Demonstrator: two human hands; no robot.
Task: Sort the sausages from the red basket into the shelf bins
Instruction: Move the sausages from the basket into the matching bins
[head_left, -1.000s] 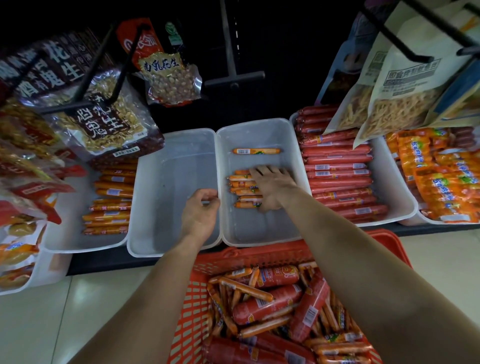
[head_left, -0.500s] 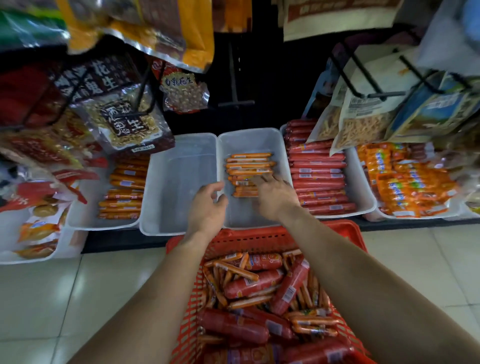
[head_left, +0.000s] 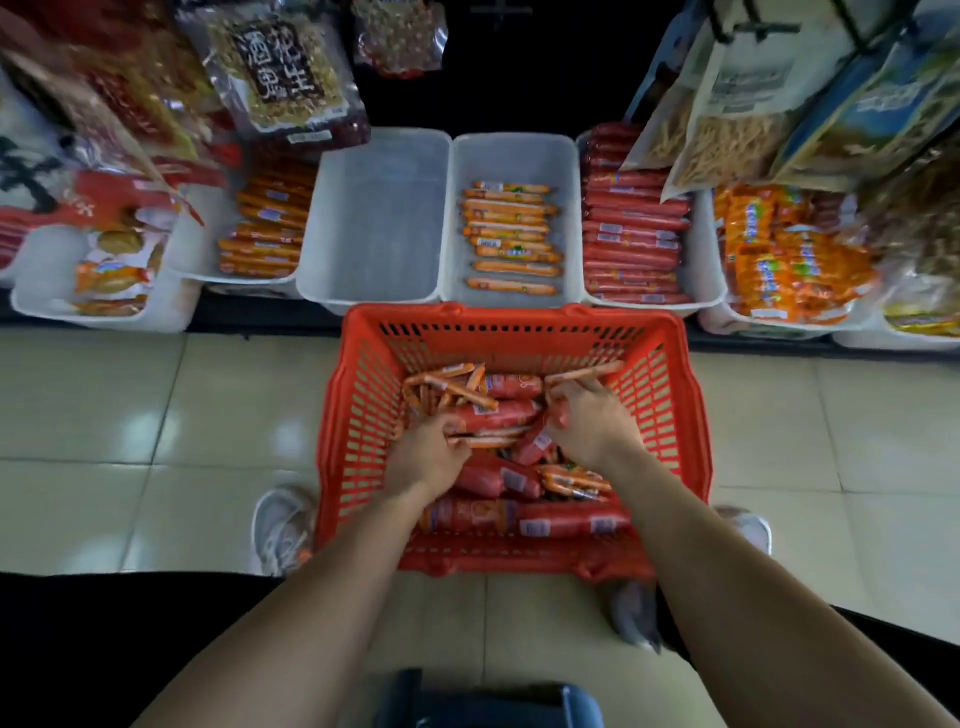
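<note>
The red basket stands on the floor below the shelf, holding thin orange sausages and thick red sausages. Both my hands are inside it. My left hand has its fingers curled into the pile around thin orange sausages. My right hand pinches a thin orange sausage that sticks up to the right. On the shelf, a white bin holds a row of thin orange sausages. Left of it is an empty white bin. A bin of thick red sausages sits to the right.
More bins line the shelf: orange sausages at left, orange packets at right. Snack bags hang above the bins on both sides. My shoes stand on the tiled floor beside the basket. A dark blue object lies near the bottom edge.
Both hands left the shelf bin and dropped into the red basket. The view tilted down and back. The orange sausages stay in a row in the bin.
</note>
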